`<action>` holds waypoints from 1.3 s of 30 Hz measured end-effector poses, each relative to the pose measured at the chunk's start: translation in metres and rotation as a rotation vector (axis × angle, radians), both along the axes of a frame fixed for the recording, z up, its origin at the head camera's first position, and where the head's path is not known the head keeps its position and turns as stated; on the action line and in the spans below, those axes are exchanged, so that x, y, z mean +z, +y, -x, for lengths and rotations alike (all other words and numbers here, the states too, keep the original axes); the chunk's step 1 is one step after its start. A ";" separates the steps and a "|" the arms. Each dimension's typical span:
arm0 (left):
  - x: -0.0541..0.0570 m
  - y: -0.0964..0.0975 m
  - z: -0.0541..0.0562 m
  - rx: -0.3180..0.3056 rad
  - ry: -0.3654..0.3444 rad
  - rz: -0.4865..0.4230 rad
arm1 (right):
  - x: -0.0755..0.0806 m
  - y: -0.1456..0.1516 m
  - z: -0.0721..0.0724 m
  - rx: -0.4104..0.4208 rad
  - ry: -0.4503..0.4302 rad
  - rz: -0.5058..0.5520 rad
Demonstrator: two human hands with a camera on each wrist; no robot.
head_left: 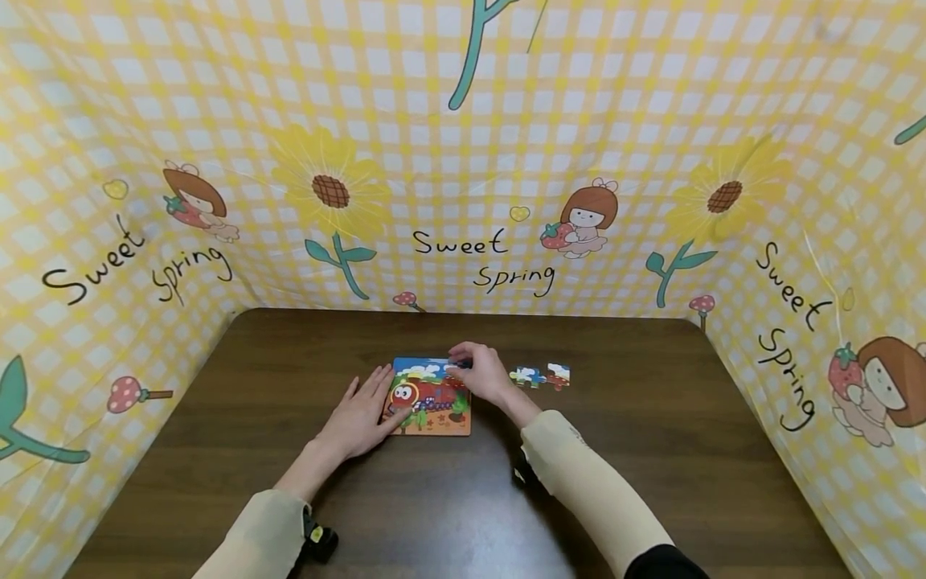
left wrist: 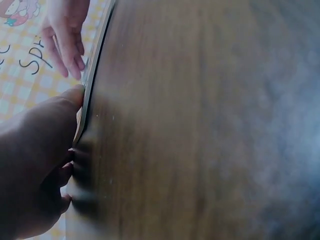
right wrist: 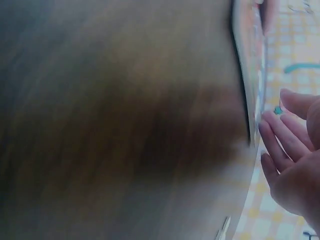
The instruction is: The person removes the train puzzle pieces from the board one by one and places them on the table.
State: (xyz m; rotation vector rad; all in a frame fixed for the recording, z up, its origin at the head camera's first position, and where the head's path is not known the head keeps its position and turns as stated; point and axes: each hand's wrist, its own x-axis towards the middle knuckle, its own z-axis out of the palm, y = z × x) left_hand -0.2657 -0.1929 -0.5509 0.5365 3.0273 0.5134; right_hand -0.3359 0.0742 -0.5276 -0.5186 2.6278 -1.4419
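A flat picture puzzle (head_left: pixel 427 418) of a red cartoon train lies on the brown table. My left hand (head_left: pixel 359 412) rests on its left side, fingers stretched out and thumb across the lower part of the picture. Over the upper right corner is my right hand (head_left: pixel 481 371), hiding that part of the picture. In the right wrist view the thumb and fingers of the right hand (right wrist: pixel 292 145) are loosely bent and apart, with no puzzle piece visible between them. To the right of the board lie loose puzzle pieces, one blue and white (head_left: pixel 528 375) and one with red (head_left: pixel 558 375).
Yellow checked cloth (head_left: pixel 463 185) with printed flowers and words walls in the table at the back and both sides. The dark brown tabletop (head_left: pixel 615 386) extends around the puzzle. Each wrist wears a small dark device, the left one (head_left: pixel 321 540) showing plainly.
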 end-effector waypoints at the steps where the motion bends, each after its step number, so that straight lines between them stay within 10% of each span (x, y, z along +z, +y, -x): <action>1: 0.000 0.000 -0.001 0.000 -0.003 0.000 | -0.001 -0.003 0.000 0.006 -0.001 -0.003; 31: -0.003 -0.002 0.000 -0.001 -0.023 0.016 | -0.003 -0.047 -0.005 0.030 -0.169 0.051; 39: -0.001 -0.001 -0.001 -0.006 -0.015 0.034 | -0.007 -0.056 -0.007 -0.013 -0.078 -0.052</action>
